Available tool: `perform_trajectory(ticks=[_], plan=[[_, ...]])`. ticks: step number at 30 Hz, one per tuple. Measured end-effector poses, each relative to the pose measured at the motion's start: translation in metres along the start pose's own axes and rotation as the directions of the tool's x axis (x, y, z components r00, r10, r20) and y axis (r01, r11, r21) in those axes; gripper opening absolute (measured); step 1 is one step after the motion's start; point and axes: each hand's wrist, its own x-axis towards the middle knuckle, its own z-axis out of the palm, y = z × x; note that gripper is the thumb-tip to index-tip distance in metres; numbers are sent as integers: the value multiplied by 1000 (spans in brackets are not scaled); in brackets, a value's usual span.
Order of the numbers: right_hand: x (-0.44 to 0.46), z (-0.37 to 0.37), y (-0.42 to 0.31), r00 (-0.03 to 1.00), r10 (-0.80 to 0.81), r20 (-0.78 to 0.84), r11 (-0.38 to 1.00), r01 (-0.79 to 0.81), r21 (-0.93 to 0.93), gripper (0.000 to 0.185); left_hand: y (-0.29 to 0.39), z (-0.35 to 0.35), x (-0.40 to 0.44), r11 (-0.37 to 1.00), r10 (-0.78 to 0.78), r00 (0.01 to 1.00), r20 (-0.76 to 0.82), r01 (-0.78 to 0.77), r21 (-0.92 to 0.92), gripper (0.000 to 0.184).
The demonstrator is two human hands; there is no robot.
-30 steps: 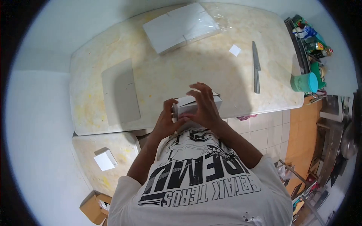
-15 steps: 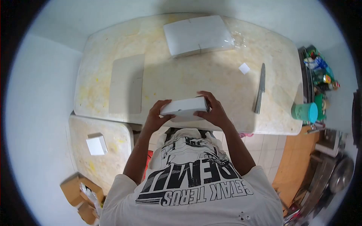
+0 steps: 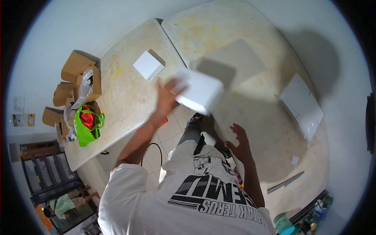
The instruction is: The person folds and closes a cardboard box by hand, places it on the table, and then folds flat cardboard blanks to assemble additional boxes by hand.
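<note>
Left forearm (image 3: 138, 143): bare, angled from near left toward far right, arm held out in front. Left hand (image 3: 169, 98) at its end, gripping; fingers bent and motion-blurred, one digit jutting toward the far side, which one unclear. Right forearm (image 3: 254, 182): bare, bent, slanting far and slightly left. Right hand (image 3: 242, 147) nearer the body than the left, fingers loosely curled and spread, pointing far; thumb apart, toward the left. Hands well apart.
</note>
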Motion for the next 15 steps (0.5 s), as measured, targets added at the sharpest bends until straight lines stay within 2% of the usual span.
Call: perform_trajectory(ticks=[2,3,4,6,8,9,12,13,15], plan=[[25,22,-6,986,133,106,977,-148,151,59,-94,-19,12,996,28,965,-259,-4,94,50],[38,33,-8,984,144,105,976,-159,146,53,-142,-29,18,990,41,923,-382,12,137,51],[53,43,-11,981,150,119,975,-167,148,52,-182,-28,14,992,24,934,-357,21,121,55],[79,60,-15,975,180,132,967,-200,158,50,-253,-14,0,990,-63,986,-153,82,115,60],[97,80,-5,963,246,112,964,-255,72,49,-294,-3,-8,974,-41,999,33,33,222,65],[101,85,-3,954,283,97,956,-289,56,49,-306,2,-16,963,-42,991,128,6,270,67],[103,89,-5,920,391,16,916,-391,89,48,-339,-11,-13,981,-72,922,380,-2,192,71],[98,92,-6,902,431,-18,897,-426,119,48,-345,-15,-4,997,-40,936,351,14,77,71],[84,96,0,870,485,-95,872,-471,137,47,-340,-27,16,993,-66,935,350,28,113,69]])
